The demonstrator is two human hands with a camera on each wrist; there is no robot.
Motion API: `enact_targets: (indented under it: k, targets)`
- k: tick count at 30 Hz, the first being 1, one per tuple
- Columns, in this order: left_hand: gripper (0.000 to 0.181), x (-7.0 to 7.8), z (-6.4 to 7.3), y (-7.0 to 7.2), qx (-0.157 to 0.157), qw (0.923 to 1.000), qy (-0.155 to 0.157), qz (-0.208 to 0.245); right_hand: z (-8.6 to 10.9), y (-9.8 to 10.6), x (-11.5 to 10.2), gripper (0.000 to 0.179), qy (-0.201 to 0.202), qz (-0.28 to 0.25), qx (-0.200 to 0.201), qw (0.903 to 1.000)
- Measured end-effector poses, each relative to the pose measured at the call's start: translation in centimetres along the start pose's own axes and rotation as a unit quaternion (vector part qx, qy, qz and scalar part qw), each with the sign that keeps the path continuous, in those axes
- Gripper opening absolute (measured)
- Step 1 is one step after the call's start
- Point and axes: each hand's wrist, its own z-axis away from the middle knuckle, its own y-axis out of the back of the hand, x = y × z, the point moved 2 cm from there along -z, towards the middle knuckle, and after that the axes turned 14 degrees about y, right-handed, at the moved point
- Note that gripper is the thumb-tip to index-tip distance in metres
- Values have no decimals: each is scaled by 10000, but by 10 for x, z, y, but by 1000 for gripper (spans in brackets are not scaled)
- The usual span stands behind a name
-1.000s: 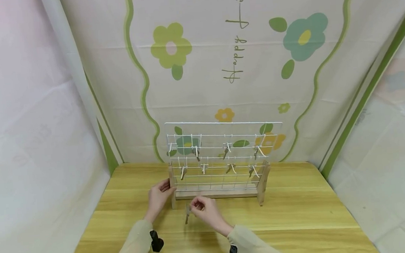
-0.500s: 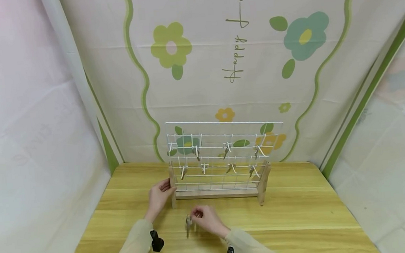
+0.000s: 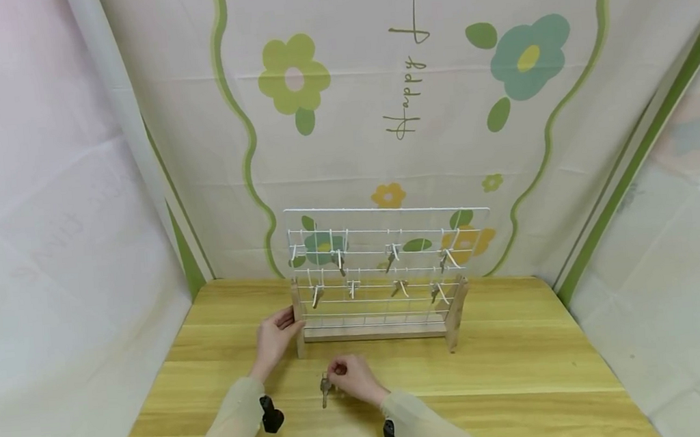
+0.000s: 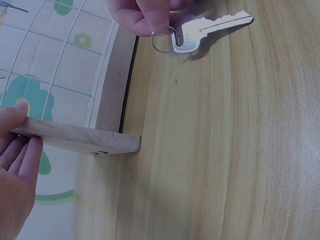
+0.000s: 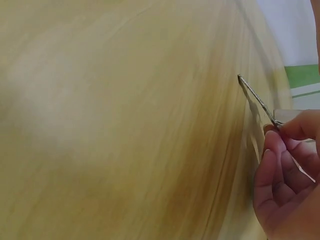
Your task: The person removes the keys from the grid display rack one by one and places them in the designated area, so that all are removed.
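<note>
My right hand (image 3: 356, 378) pinches the thin wire ring (image 4: 159, 46) of a silver key (image 4: 207, 31) between thumb and finger. The key (image 3: 325, 389) hangs just in front of the rack, its shadow falling on the tabletop. My left hand (image 3: 274, 339) grips the left wooden side post (image 4: 80, 135) of a white wire rack (image 3: 373, 326), thumb on one face and fingers on the other. Hooks on that rack carry several keys (image 3: 392, 259) in two rows. In the right wrist view the key (image 5: 257, 100) shows edge-on beyond the fingertips.
The rack stands on a wood-grain table (image 3: 510, 370), near its back edge. Behind it hangs a white cloth (image 3: 345, 157) printed with flowers, and more cloth closes off both sides. A dark camera strap (image 3: 271, 415) sits on each wrist.
My right hand has moved down and slightly toward me with the key, away from the rack, and then nearly stopped. The left hand keeps its hold on the post.
</note>
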Motion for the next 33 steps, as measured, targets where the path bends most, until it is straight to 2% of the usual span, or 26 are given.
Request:
enact_targets:
  k: [6, 12, 18, 21, 25, 28, 33]
  targets:
    - [48, 0, 1, 1, -61, 9999, -40, 74, -3, -2, 0, 8, -106, 79, -19, 9999]
    - [45, -1, -1, 1, 12, 10000, -15, 46, -6, -2, -2, 9, 35, 394, -75, 9992]
    - [45, -2, -1, -1, -34, 9998, -38, 206, -6, -2, 0, 10, 131, 531, -73, 9985]
    - [45, 2, 3, 0, -85, 9998, -80, 188, -6, -2, 1, 10, 180, 628, -86, 9978]
    - [45, 16, 13, 2, -151, 9998, -44, 141, -5, -1, 1, 10, 157, 705, -125, 9973]
    - [45, 16, 13, 0, -82, 9999, -32, 114, -4, 0, 1, 10, 135, 749, -137, 9970]
    - [44, -1, 0, -2, 50, 10000, 7, 24, -5, -1, 2, 10, 190, 878, -108, 9959]
